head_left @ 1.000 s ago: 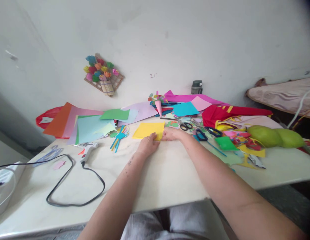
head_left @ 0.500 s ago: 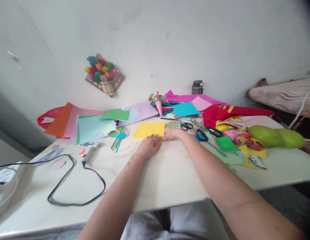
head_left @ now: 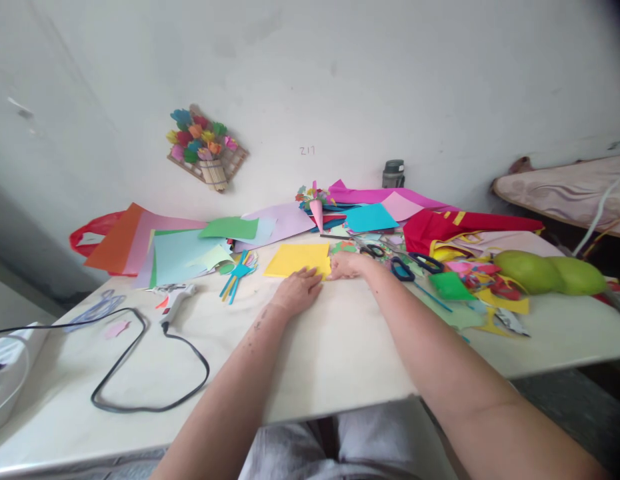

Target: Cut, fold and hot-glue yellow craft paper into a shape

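Lying spread, gripping nothing, the left hand [head_left: 299,292] seems to steady the near edge of the yellow paper [head_left: 297,258], mid-desk [head_left: 335,357]. The right hand [head_left: 347,265] curls at its right edge; whether that grip pinches it, I cannot tell

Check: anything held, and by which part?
Yellow rectangular paper: left hand flat over its near edge, right hand at its near right corner; pinch can't be told.
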`<state>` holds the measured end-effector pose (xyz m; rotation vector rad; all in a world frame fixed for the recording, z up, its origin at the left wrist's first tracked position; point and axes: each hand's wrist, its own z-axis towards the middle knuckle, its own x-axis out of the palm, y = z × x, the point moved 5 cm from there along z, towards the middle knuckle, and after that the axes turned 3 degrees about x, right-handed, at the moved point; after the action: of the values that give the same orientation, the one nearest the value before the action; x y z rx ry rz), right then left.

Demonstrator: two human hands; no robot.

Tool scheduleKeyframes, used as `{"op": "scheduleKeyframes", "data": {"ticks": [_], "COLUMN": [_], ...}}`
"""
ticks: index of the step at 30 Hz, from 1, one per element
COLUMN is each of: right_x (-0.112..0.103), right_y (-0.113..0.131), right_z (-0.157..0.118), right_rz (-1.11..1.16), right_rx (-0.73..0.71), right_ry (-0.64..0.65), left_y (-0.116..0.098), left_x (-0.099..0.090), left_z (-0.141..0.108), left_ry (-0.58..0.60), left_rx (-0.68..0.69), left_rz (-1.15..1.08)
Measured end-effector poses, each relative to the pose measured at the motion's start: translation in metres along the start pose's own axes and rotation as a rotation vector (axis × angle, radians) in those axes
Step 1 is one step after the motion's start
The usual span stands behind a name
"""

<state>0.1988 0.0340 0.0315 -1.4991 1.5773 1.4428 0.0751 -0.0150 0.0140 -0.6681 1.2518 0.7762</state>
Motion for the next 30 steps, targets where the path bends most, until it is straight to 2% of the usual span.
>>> {"op": "scheduleKeyframes", "data": {"ticks": [8, 17, 22, 25, 30], "right_x": [-0.005, 0.000, -0.002, -0.005, -0.008], "right_y": [0.004, -0.006, -0.010, -0.001, 0.009], "right_z": [-0.006, 0.002, 0.010, 0.006, -0.007], "right_rz": [-0.115, -0.007, 0.119, 0.016, -0.203], "right_rx": [-0.006, -0.079, -0.160, -0.211, -0.149], "right_ry": [0.012, -0.003, -0.091, -0.116, -0.170], "left_y": [0.000, -0.002, -0.001, -0.001, -0.001], "left_x": [0.000, 0.000, 0.003, 0.005, 0.006], "left_z": [-0.001, -0.001, -0.001, -0.001, -0.001], "left_ry": [0.002, 0.066, 0.075, 0.070, 0.032], "left_rx": [-0.025, -0.009, -0.020, -0.035, -0.126], "left_rz": [-0.037, -0.016, -0.031, -0.042, -0.047]}}
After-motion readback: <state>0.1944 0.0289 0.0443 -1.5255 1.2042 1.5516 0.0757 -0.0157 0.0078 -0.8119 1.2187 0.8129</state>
